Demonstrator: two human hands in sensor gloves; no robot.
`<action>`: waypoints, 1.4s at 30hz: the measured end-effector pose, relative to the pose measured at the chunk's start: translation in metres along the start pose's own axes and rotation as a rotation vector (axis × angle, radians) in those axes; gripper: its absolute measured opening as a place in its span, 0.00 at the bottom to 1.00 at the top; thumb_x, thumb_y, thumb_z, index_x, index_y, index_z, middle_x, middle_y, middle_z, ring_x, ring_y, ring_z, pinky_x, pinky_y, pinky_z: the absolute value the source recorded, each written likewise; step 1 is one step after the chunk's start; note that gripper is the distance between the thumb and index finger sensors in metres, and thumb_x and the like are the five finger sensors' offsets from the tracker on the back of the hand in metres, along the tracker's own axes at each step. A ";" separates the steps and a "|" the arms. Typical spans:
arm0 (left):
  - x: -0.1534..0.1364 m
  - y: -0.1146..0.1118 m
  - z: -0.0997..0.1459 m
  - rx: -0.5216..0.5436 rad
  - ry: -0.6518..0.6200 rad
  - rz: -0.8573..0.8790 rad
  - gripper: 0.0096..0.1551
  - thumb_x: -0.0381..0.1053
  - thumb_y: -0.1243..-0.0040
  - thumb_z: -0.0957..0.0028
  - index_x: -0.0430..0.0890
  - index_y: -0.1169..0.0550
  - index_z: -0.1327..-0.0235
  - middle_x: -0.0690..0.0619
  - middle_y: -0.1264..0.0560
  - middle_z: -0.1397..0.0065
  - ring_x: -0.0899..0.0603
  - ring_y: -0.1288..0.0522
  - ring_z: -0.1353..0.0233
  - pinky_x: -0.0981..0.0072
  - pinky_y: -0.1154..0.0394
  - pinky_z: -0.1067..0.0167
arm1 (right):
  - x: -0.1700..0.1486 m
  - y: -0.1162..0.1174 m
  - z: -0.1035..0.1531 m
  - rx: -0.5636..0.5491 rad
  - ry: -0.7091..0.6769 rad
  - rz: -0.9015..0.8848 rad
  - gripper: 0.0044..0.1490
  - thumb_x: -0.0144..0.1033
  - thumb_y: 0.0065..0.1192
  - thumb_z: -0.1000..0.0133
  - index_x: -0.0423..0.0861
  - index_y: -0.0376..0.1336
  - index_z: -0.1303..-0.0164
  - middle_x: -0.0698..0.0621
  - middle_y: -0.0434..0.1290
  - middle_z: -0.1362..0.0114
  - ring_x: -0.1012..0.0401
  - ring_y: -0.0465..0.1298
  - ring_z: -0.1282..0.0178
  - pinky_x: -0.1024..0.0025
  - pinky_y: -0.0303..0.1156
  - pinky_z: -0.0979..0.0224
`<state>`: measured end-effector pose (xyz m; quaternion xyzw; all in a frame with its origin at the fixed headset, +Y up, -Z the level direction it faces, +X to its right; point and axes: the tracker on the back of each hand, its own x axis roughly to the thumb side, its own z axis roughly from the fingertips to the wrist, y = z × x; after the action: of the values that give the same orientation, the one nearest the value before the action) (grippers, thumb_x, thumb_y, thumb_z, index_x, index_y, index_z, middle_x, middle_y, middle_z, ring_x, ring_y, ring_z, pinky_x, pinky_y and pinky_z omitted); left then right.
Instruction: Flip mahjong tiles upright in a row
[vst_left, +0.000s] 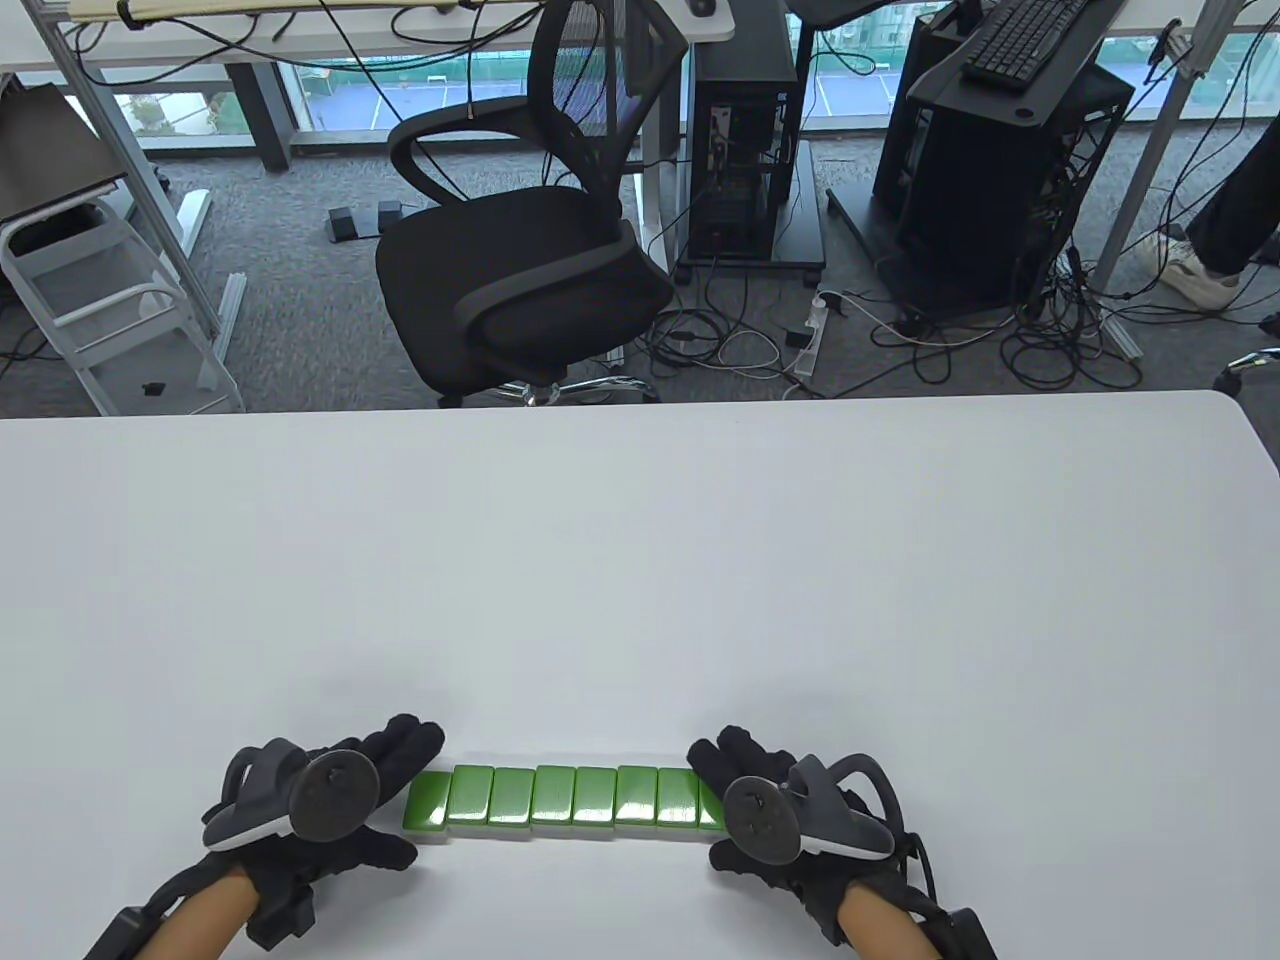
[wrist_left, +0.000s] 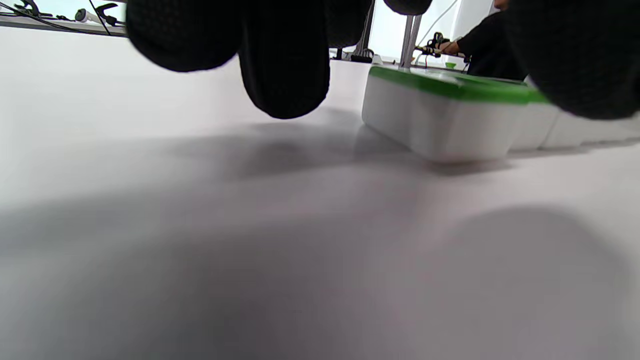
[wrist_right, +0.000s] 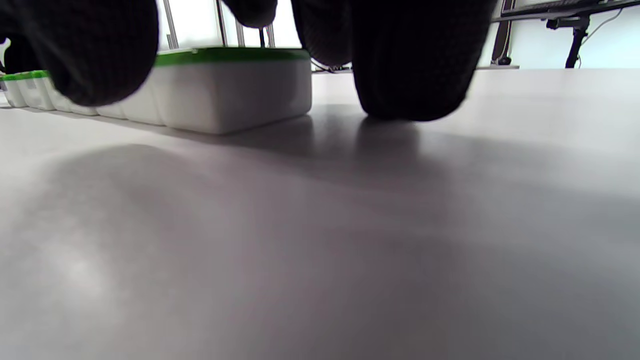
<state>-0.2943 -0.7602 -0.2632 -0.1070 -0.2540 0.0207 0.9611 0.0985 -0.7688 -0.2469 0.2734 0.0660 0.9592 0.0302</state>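
Lying flat near the front edge of the plain white table (vst_left: 640, 560), a straight row of green-backed, white-bodied mahjong tiles (vst_left: 560, 797) runs left to right, the tiles packed side against side with their glossy green backs facing up. The left hand (vst_left: 330, 800), in a black sensor glove with a dark round tracker strapped to its back, sits at the row's left end, palm down and low over the table, its forearm coming in from the bottom edge. Its fingers (vst_left: 410, 745) reach toward the far side of the endmost tile and its thumb lies on the near side; in the left wrist view the fingertips (wrist_left: 285, 75) hang just above the table beside the leftmost tile (wrist_left: 445, 117), and whether any of them presses on it cannot be told. The right hand (vst_left: 780, 815), gloved and fitted the same way, mirrors this at the row's right end and partly covers the last tile from above. In the right wrist view its fingertips (wrist_right: 410, 70) come down to the table just beside the rightmost tile (wrist_right: 235, 87), with another gloved digit in front of the tiles next to it. Neither hand visibly grips a tile; both are loosely curved and partly spread.
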 end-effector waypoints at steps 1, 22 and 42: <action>0.001 -0.002 -0.001 0.001 -0.001 -0.008 0.61 0.70 0.31 0.77 0.61 0.44 0.27 0.55 0.40 0.18 0.46 0.19 0.41 0.57 0.20 0.52 | 0.001 0.001 -0.001 -0.014 -0.002 -0.008 0.55 0.58 0.62 0.55 0.52 0.43 0.22 0.40 0.53 0.18 0.40 0.70 0.40 0.65 0.77 0.45; 0.003 -0.019 -0.039 -0.164 -0.114 0.118 0.51 0.69 0.33 0.56 0.67 0.50 0.27 0.65 0.44 0.18 0.55 0.23 0.58 0.72 0.20 0.61 | 0.005 0.013 -0.013 0.183 0.014 -0.208 0.47 0.53 0.57 0.37 0.58 0.33 0.21 0.53 0.40 0.14 0.43 0.59 0.51 0.93 0.73 0.43; -0.049 -0.026 -0.084 -0.308 0.009 0.891 0.31 0.68 0.43 0.57 0.66 0.28 0.37 0.66 0.35 0.21 0.49 0.19 0.69 0.66 0.19 0.74 | -0.070 0.017 -0.059 0.254 0.189 -1.093 0.28 0.50 0.58 0.43 0.55 0.63 0.32 0.53 0.59 0.18 0.44 0.66 0.59 0.89 0.74 0.62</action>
<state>-0.2959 -0.8060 -0.3521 -0.3471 -0.1793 0.3928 0.8325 0.1269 -0.7987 -0.3303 0.1139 0.3151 0.8089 0.4831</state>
